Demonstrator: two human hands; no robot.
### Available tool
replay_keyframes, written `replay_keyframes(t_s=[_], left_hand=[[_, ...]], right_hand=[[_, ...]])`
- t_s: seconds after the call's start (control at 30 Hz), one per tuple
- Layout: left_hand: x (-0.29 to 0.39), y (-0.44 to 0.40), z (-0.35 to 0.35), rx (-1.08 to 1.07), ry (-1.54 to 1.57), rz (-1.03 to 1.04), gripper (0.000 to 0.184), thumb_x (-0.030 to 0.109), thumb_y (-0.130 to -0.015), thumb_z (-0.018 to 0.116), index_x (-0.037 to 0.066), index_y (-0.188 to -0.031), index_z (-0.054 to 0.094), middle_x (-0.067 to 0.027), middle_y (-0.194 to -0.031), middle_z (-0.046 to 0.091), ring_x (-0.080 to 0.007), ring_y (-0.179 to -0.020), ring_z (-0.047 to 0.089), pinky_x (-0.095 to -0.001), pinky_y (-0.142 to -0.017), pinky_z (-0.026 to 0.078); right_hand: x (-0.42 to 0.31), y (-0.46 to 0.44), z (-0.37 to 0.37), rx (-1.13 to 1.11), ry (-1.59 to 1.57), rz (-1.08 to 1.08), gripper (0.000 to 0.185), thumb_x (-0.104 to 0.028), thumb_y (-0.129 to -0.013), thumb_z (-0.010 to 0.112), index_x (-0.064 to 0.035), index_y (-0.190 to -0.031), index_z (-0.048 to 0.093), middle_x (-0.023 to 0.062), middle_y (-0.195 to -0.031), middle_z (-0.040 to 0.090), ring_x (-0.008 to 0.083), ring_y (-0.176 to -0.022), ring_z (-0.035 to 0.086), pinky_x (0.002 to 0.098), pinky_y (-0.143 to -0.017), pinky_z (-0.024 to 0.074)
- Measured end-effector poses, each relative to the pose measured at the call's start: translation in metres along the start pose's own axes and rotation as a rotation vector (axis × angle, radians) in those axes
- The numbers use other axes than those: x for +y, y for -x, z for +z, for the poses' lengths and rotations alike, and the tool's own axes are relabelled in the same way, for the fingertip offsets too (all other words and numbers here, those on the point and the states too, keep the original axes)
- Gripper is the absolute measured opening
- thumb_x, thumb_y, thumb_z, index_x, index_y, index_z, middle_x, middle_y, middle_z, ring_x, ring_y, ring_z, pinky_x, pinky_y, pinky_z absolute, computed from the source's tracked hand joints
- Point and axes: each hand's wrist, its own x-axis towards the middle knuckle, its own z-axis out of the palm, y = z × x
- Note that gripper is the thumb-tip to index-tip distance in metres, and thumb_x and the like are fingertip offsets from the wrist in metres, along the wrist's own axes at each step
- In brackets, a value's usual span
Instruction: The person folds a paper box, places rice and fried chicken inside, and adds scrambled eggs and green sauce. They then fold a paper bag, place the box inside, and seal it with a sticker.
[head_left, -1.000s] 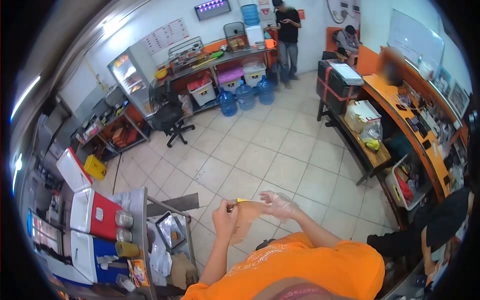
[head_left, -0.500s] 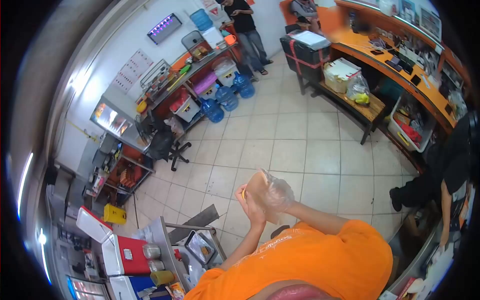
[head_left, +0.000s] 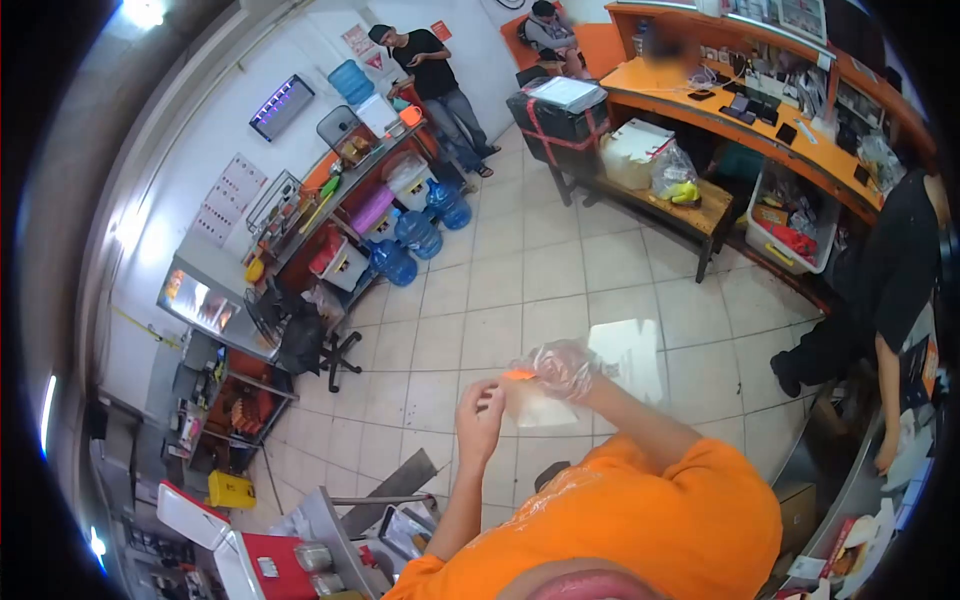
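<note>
A pale, thin paper bag or wrapper point(head_left: 540, 411) hangs in front of my orange shirt, between my two hands. My left hand point(head_left: 480, 417) is bare, its fingers curled in a pinch at the bag's left edge. My right hand point(head_left: 562, 368) wears a crumpled clear plastic glove and is closed over the bag's top edge. Something small and bright orange point(head_left: 519, 375) shows by the gloved fingertips; its kind is too small to tell. The gloved fingers are partly blurred by the plastic, and the inside of the bag is hidden.
A metal cart point(head_left: 340, 535) and a red cooler point(head_left: 265, 565) with its lid up stand at lower left. A person in black point(head_left: 895, 270) stands at the right counter. Water jugs point(head_left: 415, 233), a bench point(head_left: 715, 205) and an office chair point(head_left: 340, 355) are farther off.
My view has shifted. The left hand has moved from under the bag to its upper left edge. The gloved hand has come to the bag's top, where bright orange now shows.
</note>
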Motion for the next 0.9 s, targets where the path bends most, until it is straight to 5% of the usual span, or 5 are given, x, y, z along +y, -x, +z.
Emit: replay_keyframes(t_s=[0.17, 0.3, 0.6, 0.7, 0.9], left_hand=[[0.043, -0.019, -0.004, -0.15, -0.096, 0.212, 0.013, -0.001, -0.087, 0.061, 0.0, -0.099, 0.066, -0.0094, -0.077, 0.063, -0.0145, -0.075, 0.064, -0.0268, -0.064, 0.052], [0.027, -0.029, -0.005, -0.164, -0.249, 0.439, 0.021, -0.008, -0.082, 0.058, 0.003, -0.097, 0.067, -0.0113, -0.08, 0.063, -0.0219, -0.073, 0.064, -0.0294, -0.065, 0.051], [0.011, -0.021, 0.008, -0.114, -0.161, 0.55, 0.017, 0.014, -0.086, 0.062, 0.002, -0.098, 0.06, -0.0116, -0.08, 0.062, -0.0279, -0.074, 0.064, -0.0333, -0.067, 0.05], [-0.005, -0.025, 0.016, -0.11, -0.067, 0.225, 0.018, 0.009, -0.084, 0.066, 0.002, -0.099, 0.059, -0.0102, -0.079, 0.064, -0.0258, -0.072, 0.064, -0.033, -0.07, 0.052], [-0.003, -0.029, 0.015, 0.073, 0.109, 0.251, 0.025, 0.004, -0.084, 0.067, 0.004, -0.108, 0.059, -0.0115, -0.082, 0.067, -0.0253, -0.071, 0.065, -0.034, -0.07, 0.051]], right_hand=[[-0.002, 0.002, -0.01, -0.033, -0.034, 0.059, 0.024, -0.017, -0.082, 0.057, -0.017, -0.105, 0.065, 0.0121, -0.082, 0.065, 0.0322, -0.075, 0.064, 0.0408, -0.066, 0.0509], [0.023, -0.007, -0.008, -0.187, -0.378, 0.14, 0.02, -0.022, -0.082, 0.061, -0.0116, -0.098, 0.066, 0.015, -0.083, 0.065, 0.0341, -0.077, 0.064, 0.0405, -0.068, 0.0505], [-0.013, -0.025, -0.03, -0.197, -0.219, 0.529, 0.023, -0.026, -0.083, 0.062, -0.0029, -0.085, 0.063, 0.0186, -0.081, 0.065, 0.0327, -0.078, 0.064, 0.0405, -0.07, 0.0499], [-0.007, -0.016, -0.032, -0.15, -0.211, 0.475, 0.022, -0.025, -0.084, 0.062, -0.0029, -0.086, 0.063, 0.0185, -0.081, 0.065, 0.0333, -0.079, 0.065, 0.0409, -0.07, 0.0499], [0.01, -0.021, -0.015, -0.036, -0.325, 0.371, 0.021, -0.022, -0.085, 0.065, -0.0015, -0.083, 0.062, 0.0189, -0.074, 0.064, 0.0355, -0.07, 0.062, 0.0413, -0.065, 0.0486]])
